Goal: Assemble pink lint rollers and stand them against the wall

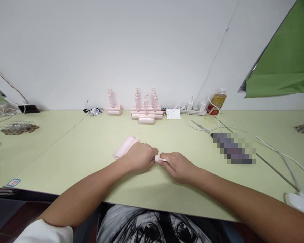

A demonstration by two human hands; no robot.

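A pink lint roller (126,147) is held low over the table, or rests on it; I cannot tell which. Its roller head shows to the upper left of my left hand (142,157), which is closed around what looks like its handle. The handle's pale pink end (157,158) sticks out between my two hands. Thumb and fingers of my right hand (178,166) pinch the narrow tip of that end. Most of the handle is hidden inside my left fist.
Several pink lint rollers (146,119) stand by the wall, handles up, with another one (114,110) to their left. At right are a power strip (194,111), a drink bottle (217,102), scissors (200,127), a blurred-out object (233,148) and white cables.
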